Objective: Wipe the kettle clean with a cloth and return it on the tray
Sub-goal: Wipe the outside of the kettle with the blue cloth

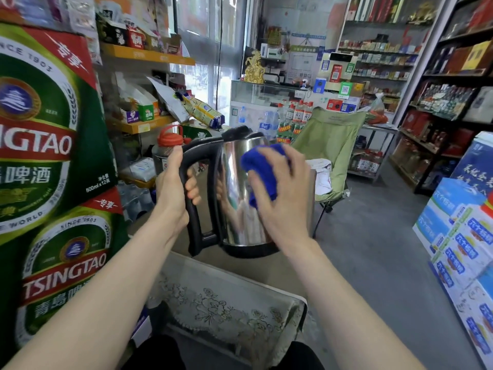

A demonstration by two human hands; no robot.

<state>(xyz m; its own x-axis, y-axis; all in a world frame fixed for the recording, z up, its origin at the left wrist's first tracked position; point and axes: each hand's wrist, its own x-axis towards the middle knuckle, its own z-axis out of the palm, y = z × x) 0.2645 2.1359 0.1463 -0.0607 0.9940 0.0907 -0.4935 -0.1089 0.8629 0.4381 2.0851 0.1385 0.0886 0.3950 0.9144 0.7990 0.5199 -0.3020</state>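
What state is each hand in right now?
Left hand: closed round the black handle of the kettle, holding it up.
Right hand: holding the blue cloth against the kettle's side.

Small shop, as I view it. Left of my left hand's (170, 188) grip: stacked beer cartons (40, 129), snack shelves (144, 124). Beyond it: glass counter (256, 93), payment codes (345, 88). Right: cigarette racks (378, 60), liquor shelves (448, 100).
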